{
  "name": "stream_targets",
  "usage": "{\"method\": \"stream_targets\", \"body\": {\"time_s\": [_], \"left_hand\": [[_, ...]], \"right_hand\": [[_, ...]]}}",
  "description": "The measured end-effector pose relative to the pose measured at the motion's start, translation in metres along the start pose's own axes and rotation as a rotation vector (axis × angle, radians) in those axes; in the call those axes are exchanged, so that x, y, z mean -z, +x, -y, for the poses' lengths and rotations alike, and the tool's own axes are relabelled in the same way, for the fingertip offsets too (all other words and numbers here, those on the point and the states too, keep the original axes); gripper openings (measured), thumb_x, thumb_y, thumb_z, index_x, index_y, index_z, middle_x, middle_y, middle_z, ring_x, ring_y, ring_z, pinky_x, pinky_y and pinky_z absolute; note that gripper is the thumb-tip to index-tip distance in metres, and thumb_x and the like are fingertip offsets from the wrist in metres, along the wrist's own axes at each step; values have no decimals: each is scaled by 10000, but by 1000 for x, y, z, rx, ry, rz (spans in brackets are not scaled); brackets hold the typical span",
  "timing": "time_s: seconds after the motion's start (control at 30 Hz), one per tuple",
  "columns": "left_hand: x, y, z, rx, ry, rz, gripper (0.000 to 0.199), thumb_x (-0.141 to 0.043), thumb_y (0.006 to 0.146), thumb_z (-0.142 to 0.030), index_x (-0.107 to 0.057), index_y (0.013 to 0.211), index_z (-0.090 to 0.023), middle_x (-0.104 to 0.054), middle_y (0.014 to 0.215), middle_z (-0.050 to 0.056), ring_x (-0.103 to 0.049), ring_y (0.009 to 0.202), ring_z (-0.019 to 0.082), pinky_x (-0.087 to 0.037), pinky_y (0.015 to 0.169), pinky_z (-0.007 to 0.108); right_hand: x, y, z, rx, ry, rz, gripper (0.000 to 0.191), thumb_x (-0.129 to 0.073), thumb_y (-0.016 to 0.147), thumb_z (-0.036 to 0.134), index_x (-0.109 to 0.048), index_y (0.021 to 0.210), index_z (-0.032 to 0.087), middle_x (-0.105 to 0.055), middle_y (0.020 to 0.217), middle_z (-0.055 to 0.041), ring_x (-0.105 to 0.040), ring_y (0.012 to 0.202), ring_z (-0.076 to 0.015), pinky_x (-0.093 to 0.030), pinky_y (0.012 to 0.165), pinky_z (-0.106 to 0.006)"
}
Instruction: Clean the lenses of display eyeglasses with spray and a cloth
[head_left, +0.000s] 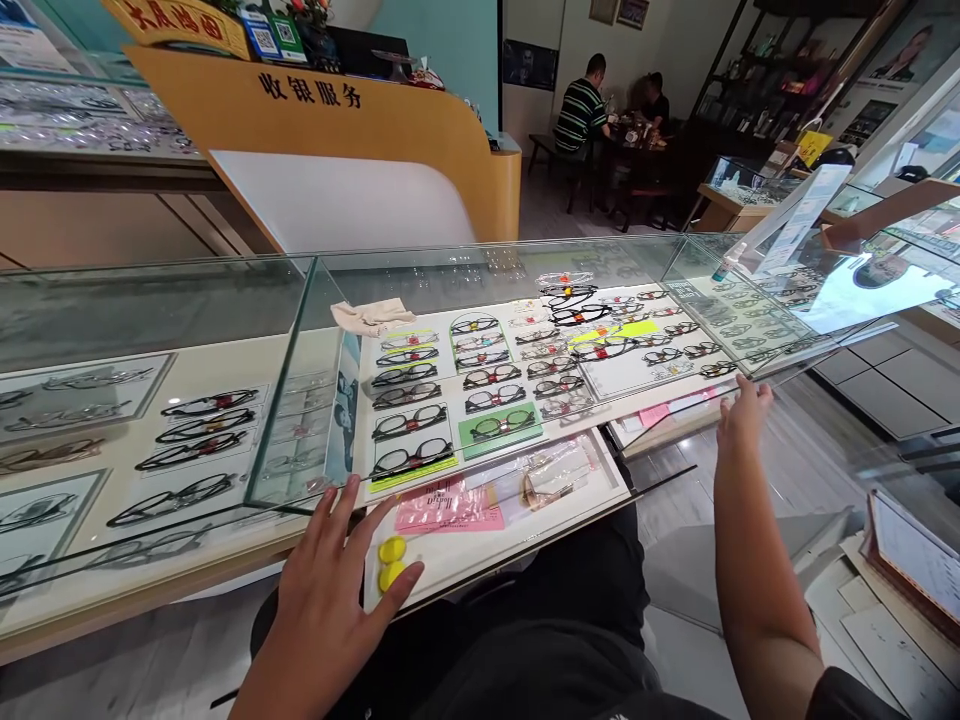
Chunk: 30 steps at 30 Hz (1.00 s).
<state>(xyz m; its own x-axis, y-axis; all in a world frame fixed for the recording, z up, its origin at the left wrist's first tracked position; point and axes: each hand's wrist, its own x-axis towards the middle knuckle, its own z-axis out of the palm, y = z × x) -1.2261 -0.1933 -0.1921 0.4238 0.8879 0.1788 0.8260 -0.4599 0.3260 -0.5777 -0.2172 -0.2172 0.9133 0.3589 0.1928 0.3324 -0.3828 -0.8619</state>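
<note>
My left hand [330,590] is open, fingers spread, over the left end of a pulled-out drawer [525,540] and by the glass front edge. Near its thumb lie two round yellow lids [391,562]. A pink printed packet [450,508] and a clear bag with glasses [555,478] lie deeper in the drawer. My right hand [742,410] is at the right front edge of the glass showcase [480,262], its fingers curled onto the glass edge. Rows of eyeglasses [491,376] stand inside. A beige cloth [373,317] lies at their back left.
An orange-and-white cashier counter [337,130] stands behind the showcase. Two people sit at a dark table [637,135] farther back. More display cases [750,190] are at the right. Papers and a framed sheet [915,550] lie at lower right. A second drawer [667,415] is partly out.
</note>
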Motion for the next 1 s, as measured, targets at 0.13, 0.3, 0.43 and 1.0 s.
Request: {"method": "stream_targets", "body": {"time_s": [0.13, 0.3, 0.43, 1.0], "left_hand": [[1, -1, -1, -1, -6, -6, 630, -493, 1038, -615, -455, 1593, -319, -218, 1804, 116, -137, 1684, 419, -277, 1287, 721], [3, -1, -1, -3, 1, 10, 625, -498, 1041, -607, -450, 1598, -326, -204, 1807, 115, -140, 1682, 429, -309, 1269, 734], [4, -1, 0, 5, 16, 39, 631, -505, 1044, -599, -457, 1603, -311, -171, 1818, 110, -135, 1682, 434, -329, 1260, 737], [-2, -1, 0, 8, 5, 14, 620, -561, 1005, -611, -589, 1524, -273, -137, 1833, 71, -152, 1681, 422, -241, 1338, 644]], "right_hand": [[-9, 16, 3, -180, 162, 37, 820, -385, 885, 617, -182, 1588, 248, -409, 1543, -195, -539, 1406, -301, -551, 1067, -483], [-17, 23, 9, -217, 291, 58, 718, -493, 861, 607, -317, 1484, 294, -462, 1483, -140, -551, 1344, -239, -558, 1030, -406], [-23, 22, 10, -201, 377, 84, 694, -540, 815, 599, -364, 1405, 280, -465, 1489, -123, -515, 1387, -213, -551, 1002, -344], [11, -32, 63, 54, -270, 1284, 369, -769, 815, 526, -855, 936, 188, -835, 977, -103, -759, 909, -272, -629, 843, -398]]}}
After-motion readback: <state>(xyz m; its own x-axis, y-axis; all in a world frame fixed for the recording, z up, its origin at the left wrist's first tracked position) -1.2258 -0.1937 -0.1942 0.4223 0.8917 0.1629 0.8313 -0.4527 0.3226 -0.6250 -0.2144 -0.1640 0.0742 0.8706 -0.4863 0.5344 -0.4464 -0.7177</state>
